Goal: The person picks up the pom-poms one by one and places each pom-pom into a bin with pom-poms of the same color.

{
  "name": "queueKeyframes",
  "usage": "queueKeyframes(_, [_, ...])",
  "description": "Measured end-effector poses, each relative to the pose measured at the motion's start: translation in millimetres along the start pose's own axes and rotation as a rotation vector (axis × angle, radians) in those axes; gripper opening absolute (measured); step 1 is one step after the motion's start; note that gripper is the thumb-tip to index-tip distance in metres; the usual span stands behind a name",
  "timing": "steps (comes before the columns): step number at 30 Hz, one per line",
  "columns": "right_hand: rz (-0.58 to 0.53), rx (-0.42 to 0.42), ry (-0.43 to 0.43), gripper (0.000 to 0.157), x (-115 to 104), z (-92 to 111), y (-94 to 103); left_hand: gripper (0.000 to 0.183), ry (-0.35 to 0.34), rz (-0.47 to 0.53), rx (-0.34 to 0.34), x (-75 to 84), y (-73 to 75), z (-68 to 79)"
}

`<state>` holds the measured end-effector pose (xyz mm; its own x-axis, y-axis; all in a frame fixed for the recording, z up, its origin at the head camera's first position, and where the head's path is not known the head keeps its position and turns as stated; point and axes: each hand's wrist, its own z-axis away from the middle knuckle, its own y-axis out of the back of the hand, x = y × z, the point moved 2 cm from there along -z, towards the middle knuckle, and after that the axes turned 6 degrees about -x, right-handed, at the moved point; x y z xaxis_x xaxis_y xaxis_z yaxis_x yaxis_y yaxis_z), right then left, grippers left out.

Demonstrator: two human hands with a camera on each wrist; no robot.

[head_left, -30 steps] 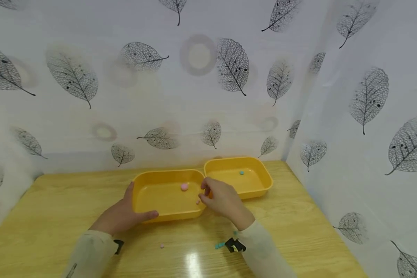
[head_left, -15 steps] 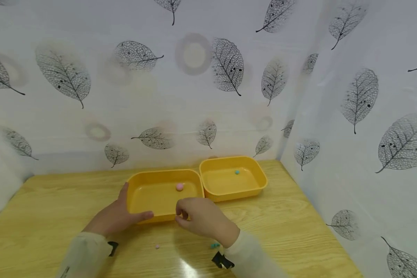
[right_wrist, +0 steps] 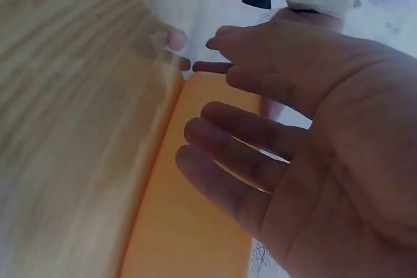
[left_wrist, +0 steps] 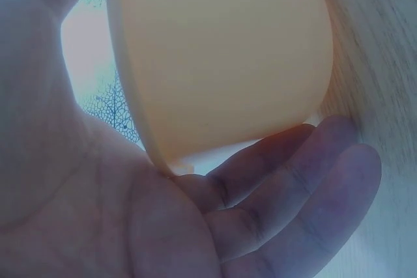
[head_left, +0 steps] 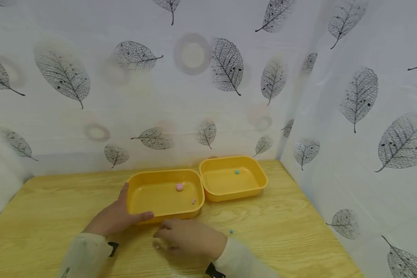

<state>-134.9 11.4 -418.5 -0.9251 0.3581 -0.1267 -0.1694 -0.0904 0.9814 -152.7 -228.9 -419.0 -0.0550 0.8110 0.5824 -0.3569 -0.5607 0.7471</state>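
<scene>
My left hand (head_left: 114, 218) holds the left end of a yellow tray (head_left: 161, 173), thumb along its front wall and fingers round its side. The tray's wall (left_wrist: 221, 56) fills much of the left wrist view. Inside lie a larger pink ball (head_left: 179, 187) and small pink pieces (head_left: 193, 201). In front of the tray, my right hand (head_left: 191, 237) hovers low over the table, fingers loosely bent and apart. A small pink bead (head_left: 156, 246) lies just by its fingertips. The right wrist view has the bead (right_wrist: 176, 40) on the wood beyond the fingers, with nothing between them.
A second yellow tray (head_left: 233, 193) touches the first on its right and holds a teal piece (head_left: 237, 172). Another teal piece (head_left: 231, 231) lies on the wooden table (head_left: 292, 227) near the right sleeve. A leaf-patterned white curtain (head_left: 194, 96) stands behind and to the right.
My right hand has moved from over the left tray's right end, forward and left, down to the pink bead on the table. My left hand stays on the tray. The view shifted slightly.
</scene>
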Motion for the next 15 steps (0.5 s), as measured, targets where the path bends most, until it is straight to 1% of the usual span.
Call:
queueKeyframes(2, [0.009,-0.011,0.016,0.039,-1.5,0.3,-2.7,0.138,0.012,-0.011,-0.003,-0.5,-0.8,-0.8])
queueKeyframes(6, [0.071,-0.011,0.066,0.039,-5.2,-1.5,-7.5,0.138,0.022,-0.023,-0.01,-2.2,-1.7,-2.7])
queueKeyframes(7, [0.079,-0.022,0.071,0.039,-5.6,-2.1,-8.3,0.138,0.024,-0.022,-0.012,-2.5,-1.4,-2.9])
queueKeyframes(11, [0.095,-0.08,0.067,0.043,-7.3,-3.7,-11.0,0.138,0.016,-0.016,-0.019,-2.2,-0.5,-3.2])
queueKeyframes(13, [0.102,-0.098,0.057,0.044,-8.1,-4.1,-11.7,0.138,0.015,-0.011,-0.02,-2.0,-0.3,-3.4])
queueKeyframes(15, [0.126,-0.098,0.054,0.045,-9.6,-4.3,-11.8,0.138,0.01,-0.008,-0.02,-1.8,-0.2,-3.5])
